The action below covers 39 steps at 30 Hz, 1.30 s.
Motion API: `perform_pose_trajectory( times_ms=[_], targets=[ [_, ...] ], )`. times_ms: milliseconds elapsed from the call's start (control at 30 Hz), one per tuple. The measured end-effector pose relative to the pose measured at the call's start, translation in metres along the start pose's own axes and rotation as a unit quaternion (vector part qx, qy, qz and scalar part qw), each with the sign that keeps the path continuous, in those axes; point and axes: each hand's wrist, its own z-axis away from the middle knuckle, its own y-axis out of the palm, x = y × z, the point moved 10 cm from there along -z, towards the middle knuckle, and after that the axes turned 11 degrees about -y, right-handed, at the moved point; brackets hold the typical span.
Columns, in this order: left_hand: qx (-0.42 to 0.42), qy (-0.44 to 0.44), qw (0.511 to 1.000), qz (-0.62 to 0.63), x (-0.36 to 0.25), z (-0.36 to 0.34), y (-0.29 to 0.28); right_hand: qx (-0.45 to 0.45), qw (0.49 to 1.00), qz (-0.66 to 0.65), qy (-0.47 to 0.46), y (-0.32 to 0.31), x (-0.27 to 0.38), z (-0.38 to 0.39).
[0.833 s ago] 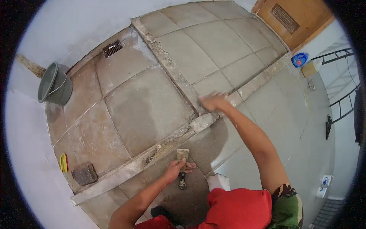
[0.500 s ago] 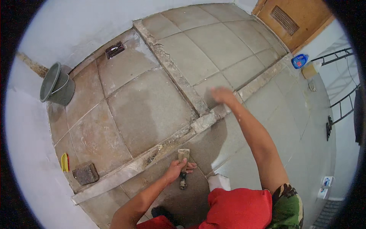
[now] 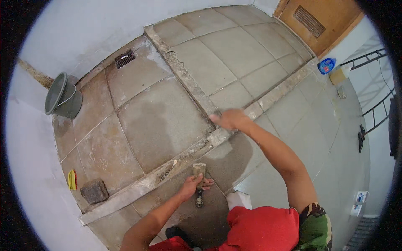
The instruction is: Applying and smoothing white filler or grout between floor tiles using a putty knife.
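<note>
The right hand (image 3: 228, 119) is blurred; whether it touches the ledge (image 3: 274, 97) beneath cannot be told. The left hand (image 3: 191, 186) hides part of the scraper (image 3: 199, 168). The upper edge crops the door (image 3: 333, 23), and the lower edge crops the red cloth (image 3: 264, 229).

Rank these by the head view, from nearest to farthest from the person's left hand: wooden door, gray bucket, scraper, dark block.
From the left hand:
1. Scraper, held in it
2. Dark block, to its left
3. Gray bucket, far left by the wall
4. Wooden door, far upper right
</note>
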Motion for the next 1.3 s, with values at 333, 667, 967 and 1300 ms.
perform_pose_trajectory(
  times_ms=[333,667,967,1300],
  targets=[
    [-0.007,-0.011,1.0,0.005,-0.001,0.001,0.005,-0.205,0.963,0.168,0.049,0.031,-0.037,0.0],
    [-0.025,-0.019,1.0,-0.001,-0.008,0.003,0.011,-0.101,0.984,-0.138,0.048,0.018,-0.035,0.006],
    [-0.046,-0.028,0.999,0.011,-0.004,0.007,0.005,-0.05,0.924,-0.344,-0.159,-0.006,0.055,0.019],
    [-0.054,-0.037,0.998,0.009,-0.001,0.004,0.0,0.042,0.95,-0.299,-0.076,0.014,0.066,0.019]
  ],
)
